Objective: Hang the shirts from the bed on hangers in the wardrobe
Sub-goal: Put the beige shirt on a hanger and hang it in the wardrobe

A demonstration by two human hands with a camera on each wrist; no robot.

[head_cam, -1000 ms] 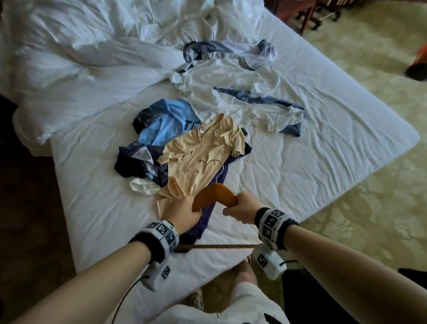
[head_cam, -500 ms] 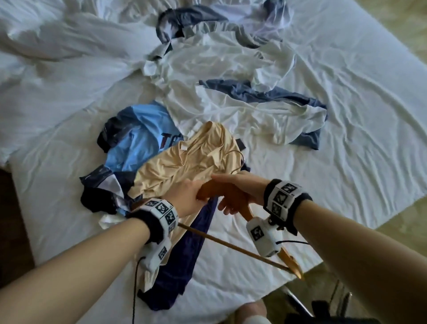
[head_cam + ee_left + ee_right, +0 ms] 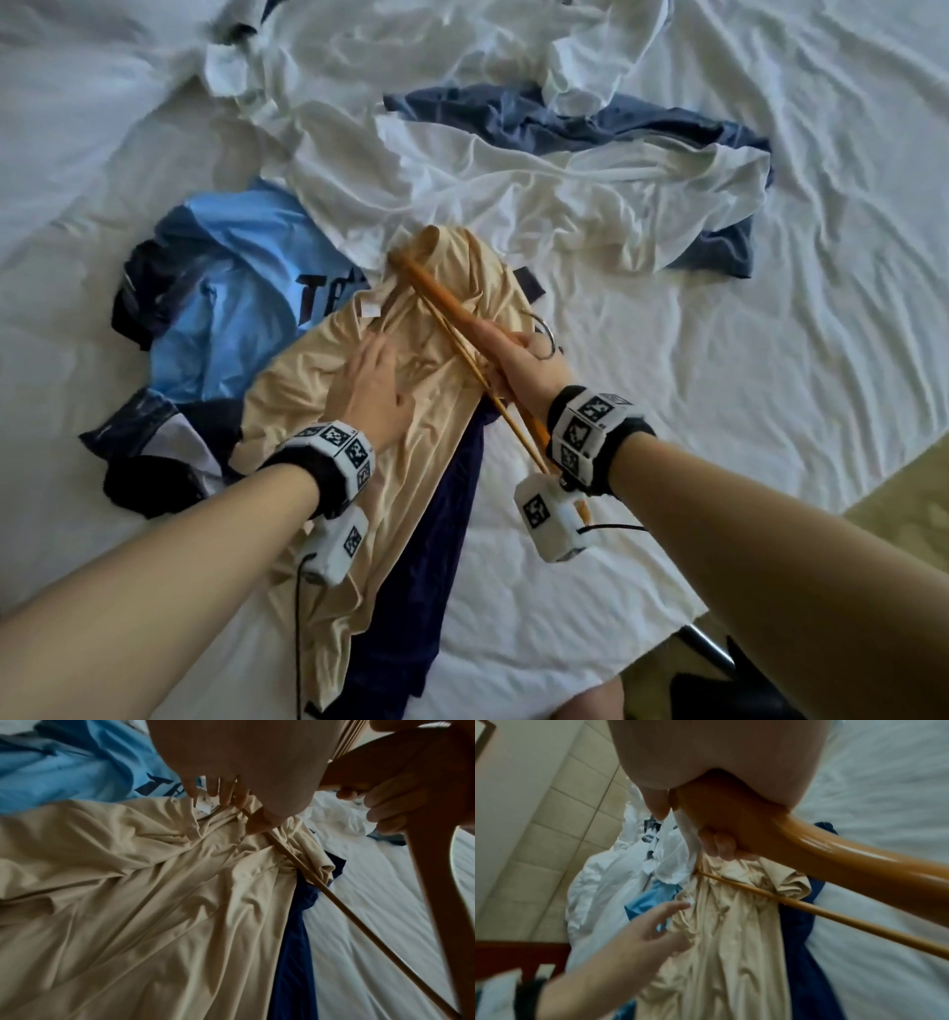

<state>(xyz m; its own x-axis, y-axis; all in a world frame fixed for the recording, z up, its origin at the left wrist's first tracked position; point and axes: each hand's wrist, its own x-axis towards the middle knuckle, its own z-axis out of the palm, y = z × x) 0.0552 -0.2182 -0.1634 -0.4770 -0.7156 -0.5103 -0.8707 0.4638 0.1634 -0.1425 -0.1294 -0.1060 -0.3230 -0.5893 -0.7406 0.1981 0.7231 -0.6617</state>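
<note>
A beige shirt (image 3: 411, 411) lies crumpled on the white bed (image 3: 719, 411), its label and collar facing away from me. My right hand (image 3: 518, 360) grips a wooden hanger (image 3: 441, 303) near its metal hook (image 3: 544, 334). The hanger's far end is tucked into the fabric at the shirt's neck. The right wrist view shows the fingers curled round the hanger's arm (image 3: 808, 845). My left hand (image 3: 377, 385) lies open on the shirt, fingertips (image 3: 226, 799) at the collar beside the hanger's thin bar (image 3: 308, 874).
A light blue shirt (image 3: 231, 288) lies left of the beige one, and a navy garment (image 3: 436, 539) under it. A white shirt with blue trim (image 3: 513, 195) is spread further back. A rumpled duvet (image 3: 77, 103) fills the far left. Carpet (image 3: 914, 488) shows past the bed's right edge.
Both hands moved forward over the beige shirt. The hanger swung round and its end went into the shirt's neck. My left hand let go and now lies flat on the shirt.
</note>
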